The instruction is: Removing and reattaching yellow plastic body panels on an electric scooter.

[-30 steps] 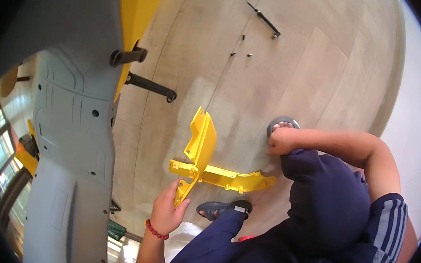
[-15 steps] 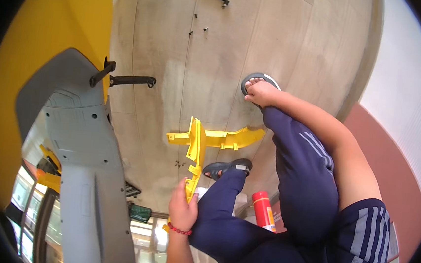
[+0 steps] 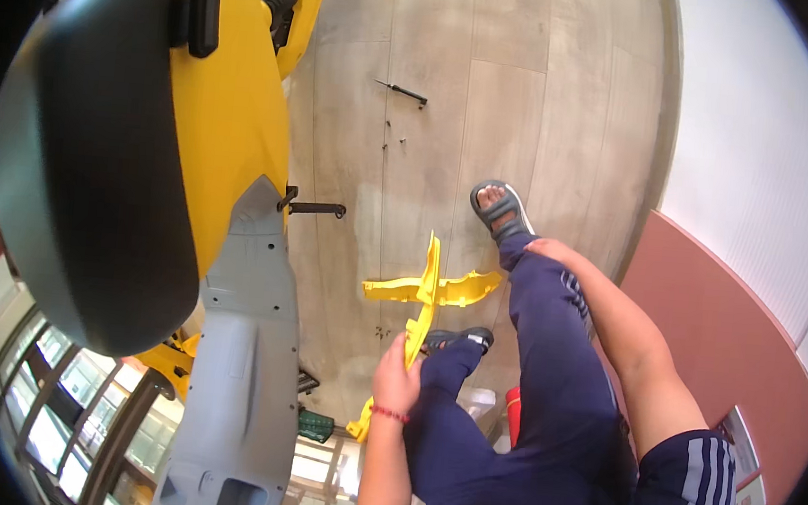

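My left hand (image 3: 397, 377) grips a long yellow plastic panel (image 3: 431, 269) by its near end, holding it upright in the picture, across a second curved yellow panel (image 3: 470, 289) on the floor. My right hand (image 3: 548, 249) lies open on my right trouser leg (image 3: 549, 321), low near the shin. To the left stands a yellow vehicle body (image 3: 231, 96) with a black padded seat (image 3: 98, 162) and a grey plastic lower panel (image 3: 244, 354); a black bar (image 3: 317, 208) juts from it.
A black rod-like tool (image 3: 407, 94) and several small screws (image 3: 402, 140) lie on the wooden floor (image 3: 566, 123) ahead. A red cylinder (image 3: 514, 415) is behind my legs. A white and pink wall (image 3: 704, 305) runs along the right. A green object (image 3: 315, 424) sits below.
My body has risen from a crouch, so the seat has come into view. My right hand has slid from beside my foot up the leg. My left hand still holds the panel.
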